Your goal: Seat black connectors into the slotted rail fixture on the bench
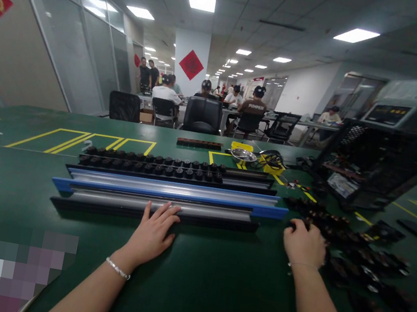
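Observation:
My left hand (153,232) lies with fingers spread on the nearest long metal rail with black edges (120,198). Behind that rail is a similar one with blue edges (174,188). Farther back, black rails carry two rows of small black round parts (154,163). My right hand (304,244) is curled closed beside a pile of small dark parts (371,262). A bit of something black shows at its fingertips, but I cannot tell what it is.
On the green table (208,296), a metal bowl (243,155) stands by yellow trays (272,163) with black cable. An open computer case (376,164) stands at the right. Another dark strip (199,144) lies at the back. People sit at desks beyond.

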Available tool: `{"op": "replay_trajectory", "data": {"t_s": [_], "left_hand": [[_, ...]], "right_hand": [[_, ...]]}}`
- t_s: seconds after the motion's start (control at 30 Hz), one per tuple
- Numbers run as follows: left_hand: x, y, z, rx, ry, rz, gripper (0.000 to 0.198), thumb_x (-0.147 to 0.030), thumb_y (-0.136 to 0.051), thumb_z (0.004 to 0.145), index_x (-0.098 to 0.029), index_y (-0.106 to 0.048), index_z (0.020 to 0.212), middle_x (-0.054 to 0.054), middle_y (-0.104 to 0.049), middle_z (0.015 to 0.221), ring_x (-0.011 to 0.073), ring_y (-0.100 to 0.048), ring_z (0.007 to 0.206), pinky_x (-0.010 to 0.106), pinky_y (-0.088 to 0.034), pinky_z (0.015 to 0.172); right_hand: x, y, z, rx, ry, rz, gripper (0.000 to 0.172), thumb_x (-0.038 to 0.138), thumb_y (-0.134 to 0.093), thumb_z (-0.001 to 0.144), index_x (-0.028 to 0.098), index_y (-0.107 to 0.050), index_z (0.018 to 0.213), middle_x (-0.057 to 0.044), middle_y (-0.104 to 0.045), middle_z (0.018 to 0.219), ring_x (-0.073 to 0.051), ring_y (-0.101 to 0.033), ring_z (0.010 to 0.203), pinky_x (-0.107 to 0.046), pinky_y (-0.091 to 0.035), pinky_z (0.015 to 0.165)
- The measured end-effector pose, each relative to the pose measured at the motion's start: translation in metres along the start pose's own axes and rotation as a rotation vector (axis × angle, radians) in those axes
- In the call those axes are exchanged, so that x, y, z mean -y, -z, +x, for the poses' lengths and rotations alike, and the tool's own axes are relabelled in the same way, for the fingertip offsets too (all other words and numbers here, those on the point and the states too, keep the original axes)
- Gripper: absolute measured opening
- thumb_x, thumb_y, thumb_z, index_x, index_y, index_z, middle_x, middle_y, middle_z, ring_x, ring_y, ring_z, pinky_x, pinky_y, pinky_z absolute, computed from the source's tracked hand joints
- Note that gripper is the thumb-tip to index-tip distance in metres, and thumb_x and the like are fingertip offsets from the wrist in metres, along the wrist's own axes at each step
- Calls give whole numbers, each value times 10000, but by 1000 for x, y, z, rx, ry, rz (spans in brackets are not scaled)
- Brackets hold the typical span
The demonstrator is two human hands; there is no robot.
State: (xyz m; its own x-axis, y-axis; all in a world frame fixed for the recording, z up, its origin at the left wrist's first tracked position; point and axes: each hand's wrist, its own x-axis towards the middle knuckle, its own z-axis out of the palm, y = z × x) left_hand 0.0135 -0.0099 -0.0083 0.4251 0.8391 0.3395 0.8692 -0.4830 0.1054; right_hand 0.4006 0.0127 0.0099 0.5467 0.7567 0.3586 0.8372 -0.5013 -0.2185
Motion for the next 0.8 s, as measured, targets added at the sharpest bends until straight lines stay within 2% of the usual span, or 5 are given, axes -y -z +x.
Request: {"op": "replay_trajectory", "data": {"t_s": [0.2,0.33,0.53,0.67,0.8], "left_hand": [[1,-2,1,8,16,-14,335,-216,-516,798,-283,-541,1126,33,-453,1421,277,-276,1383,655,-39,1103],[1,-2,1,16,29,-36,349,-210,-527,786,-281,-543,1127,33,-444,1427,281,-268,1386,654,-23,1103],[0,-1,2,-8,72,-55,324,-211,-513,793,-300,-559,1101,21,-474,1395,296,-258,1385,677,-32,1093],[-3,-1,3,-62,209,-29,248,-211,-499,804,-325,-604,998,10,-510,1344,319,-240,1386,713,-27,1065],[-2,-3,4,-43,241,-78,237,-199,-504,795,-319,-595,979,16,-532,1305,313,-290,1360,725,-14,1056]], "right_hand": [[-53,-4,26,-43,-122,-123,438,352,-410,833,189,-644,1166,-238,-517,1141,-375,-487,1107,-481,-376,824],[-47,-5,40,-173,-94,-119,401,357,-462,821,179,-666,1117,-237,-391,1368,-420,-309,1280,-526,-328,904],[58,-7,88,108,461,58,401,256,-382,874,120,-610,1174,-119,-601,1209,-200,-511,1136,-294,-344,999],[133,-30,113,430,593,-10,402,271,-459,859,167,-589,1225,-88,-599,1235,-193,-527,1130,-287,-371,962],[169,-53,122,631,701,-35,249,248,-669,703,213,-718,944,-26,-703,932,-186,-620,903,-255,-436,812]]}}
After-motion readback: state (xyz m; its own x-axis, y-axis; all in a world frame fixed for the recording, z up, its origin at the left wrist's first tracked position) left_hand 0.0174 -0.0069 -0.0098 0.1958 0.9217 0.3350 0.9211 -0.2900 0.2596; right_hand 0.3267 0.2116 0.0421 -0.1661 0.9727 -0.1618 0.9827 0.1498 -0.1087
